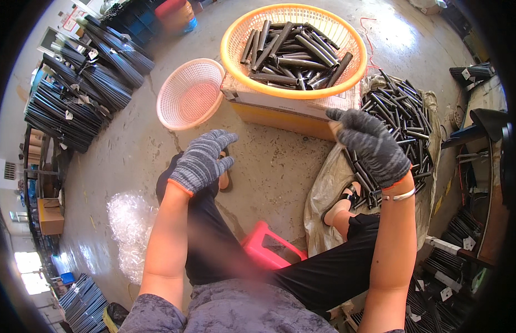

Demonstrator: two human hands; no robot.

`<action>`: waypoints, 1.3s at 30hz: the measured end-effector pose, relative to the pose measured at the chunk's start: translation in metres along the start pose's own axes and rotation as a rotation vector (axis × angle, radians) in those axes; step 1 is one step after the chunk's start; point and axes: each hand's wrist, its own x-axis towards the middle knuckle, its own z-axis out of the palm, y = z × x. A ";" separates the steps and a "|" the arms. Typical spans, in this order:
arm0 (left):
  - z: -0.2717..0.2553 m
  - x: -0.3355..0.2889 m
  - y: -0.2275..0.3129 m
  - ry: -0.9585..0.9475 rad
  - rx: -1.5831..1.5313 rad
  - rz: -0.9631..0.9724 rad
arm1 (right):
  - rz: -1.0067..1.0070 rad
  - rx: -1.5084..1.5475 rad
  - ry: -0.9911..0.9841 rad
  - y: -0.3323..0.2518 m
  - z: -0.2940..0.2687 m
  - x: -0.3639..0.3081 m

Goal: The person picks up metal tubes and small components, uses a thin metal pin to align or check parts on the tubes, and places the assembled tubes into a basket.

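Black tubes in orange basket, pink basket beside, left grip spread, right grip hard to tell

Trousers partly hide the pink stool, and whether the right hand touches the carton is unclear.

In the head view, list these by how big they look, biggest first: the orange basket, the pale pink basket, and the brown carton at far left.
1. Orange basket
2. Pale pink basket
3. Brown carton, though it looks farther away, so its real size is unsure.
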 end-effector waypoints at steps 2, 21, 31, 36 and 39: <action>0.000 0.001 -0.001 0.012 -0.002 0.029 | -0.040 0.215 0.039 0.001 0.003 0.002; 0.012 0.030 -0.025 -0.343 0.071 0.027 | -0.123 0.205 0.652 -0.008 -0.048 -0.004; 0.003 0.029 -0.011 -0.428 0.078 0.061 | 0.233 -0.045 0.716 0.100 -0.130 -0.057; 0.014 0.019 -0.023 -0.210 -0.014 0.192 | 0.525 -0.182 0.660 0.164 -0.162 -0.065; 0.014 0.018 -0.024 -0.168 -0.038 0.235 | 0.571 -0.125 0.792 0.225 -0.195 -0.072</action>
